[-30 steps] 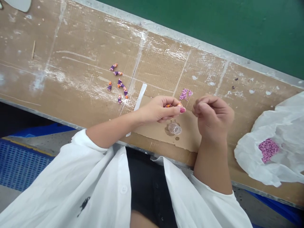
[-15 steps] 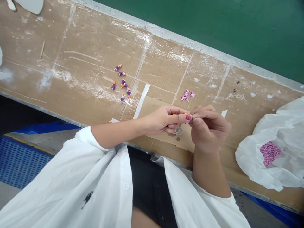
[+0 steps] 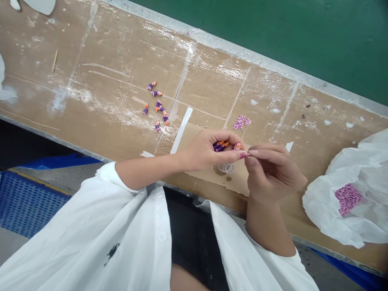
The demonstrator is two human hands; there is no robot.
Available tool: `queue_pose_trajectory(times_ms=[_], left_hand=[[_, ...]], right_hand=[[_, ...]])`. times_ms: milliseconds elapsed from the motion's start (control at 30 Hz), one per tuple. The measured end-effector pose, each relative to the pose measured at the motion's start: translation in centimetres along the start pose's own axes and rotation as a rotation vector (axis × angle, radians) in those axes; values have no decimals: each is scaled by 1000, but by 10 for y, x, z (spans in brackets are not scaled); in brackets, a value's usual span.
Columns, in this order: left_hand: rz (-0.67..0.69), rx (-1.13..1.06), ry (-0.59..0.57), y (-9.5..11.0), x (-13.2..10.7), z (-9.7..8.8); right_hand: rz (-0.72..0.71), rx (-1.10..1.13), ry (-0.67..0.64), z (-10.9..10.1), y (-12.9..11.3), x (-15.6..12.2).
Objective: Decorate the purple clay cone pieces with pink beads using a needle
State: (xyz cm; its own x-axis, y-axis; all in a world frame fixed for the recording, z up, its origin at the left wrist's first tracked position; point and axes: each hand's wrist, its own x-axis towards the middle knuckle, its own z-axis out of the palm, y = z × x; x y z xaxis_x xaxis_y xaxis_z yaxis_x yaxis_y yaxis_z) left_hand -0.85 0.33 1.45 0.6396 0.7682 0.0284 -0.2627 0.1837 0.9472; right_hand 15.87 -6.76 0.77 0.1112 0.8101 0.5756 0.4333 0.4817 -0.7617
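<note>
Pink bits [image 3: 348, 199], seemingly beads, in white bag [image 3: 321, 210]

You face a long brown cardboard-covered surface [image 3: 100, 76], scuffed white, edged in metal. Green floor [image 3: 303, 32] fills the upper right of the frame; a blue grated crate [image 3: 27, 202] sits lower left.

pieces in left hand [image 3: 220, 145]: purple w/ orange bits
left thumbnail [image 3: 243, 154]: pink polish, speckled
loose pieces on bench [image 3: 157, 106]: purple + orange, same as held ones
small bead pile [image 3: 241, 122]: pink-lilac, speckled
bead heap on sheet [image 3: 348, 198]: pink-purple, speckled
sheet [image 3: 327, 210]: white, translucent
bench top [image 3: 106, 93]: brown cardboard w/ white smears & streaks
tape strip [image 3: 181, 130]: white
little cup [image 3: 226, 167]: clear
far surface [image 3: 273, 28]: dark green, plain
shirt [image 3: 91, 242]: white, small black logo
crate [image 3: 24, 206]: blue grid
</note>
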Motion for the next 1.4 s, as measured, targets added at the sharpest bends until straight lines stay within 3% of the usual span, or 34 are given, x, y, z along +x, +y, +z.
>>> queue_pose_trajectory(times_ms=[100,300,633,733,800,867,1000,1133,1400], left_hand=[[90,146,-33,1,0,-2],[-55,303,-31,13,-2,0],[-26,388,-142,12,2,-6],[-1,324,-167,11,3,-7],[-31,238,-95,11,4,-7],[-146,123,21,12,5,-6],[-382,-134,143,13,9,-7],[-469,-245,193,15,14,-6],[-505,-344,191,18,14,-5]], right_hand=[[-29,2,-3,1,0,1],[-16,-43,-3,1,-3,2],[-68,-57,-139,-6,-4,11],[-41,-11,-160,-9,-3,13],[-1,42,-158,-14,-4,15],[22,62,-202,-20,-5,17],[-20,-121,-523,-35,-7,22],[-98,-273,-743,-38,-5,19],[-93,-299,-783,-36,-4,15]])
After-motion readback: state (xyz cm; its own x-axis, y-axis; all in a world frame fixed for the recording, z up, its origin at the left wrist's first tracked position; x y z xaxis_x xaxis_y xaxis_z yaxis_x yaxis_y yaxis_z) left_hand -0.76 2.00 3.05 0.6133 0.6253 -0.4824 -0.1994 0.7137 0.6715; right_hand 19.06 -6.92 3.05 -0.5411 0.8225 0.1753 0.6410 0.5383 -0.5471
